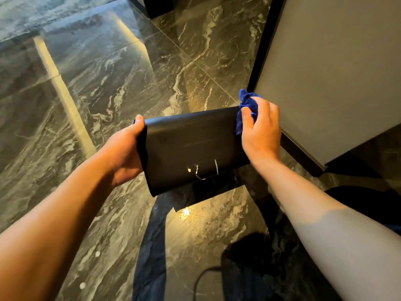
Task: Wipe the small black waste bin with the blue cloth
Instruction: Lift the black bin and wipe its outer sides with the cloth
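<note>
The small black waste bin (191,146) is held on its side in the air above the floor, in the middle of the view. White drip marks show on its lower side wall. My left hand (124,153) grips its left end, thumb on top. My right hand (260,131) presses the bunched blue cloth (246,105) against the bin's right end; most of the cloth is hidden under my fingers.
Dark glossy marble floor (108,83) spreads below, with bright reflections. A grey panel with a dark frame (329,72) stands close on the right, just behind my right hand. My legs in dark trousers (152,246) show at the bottom.
</note>
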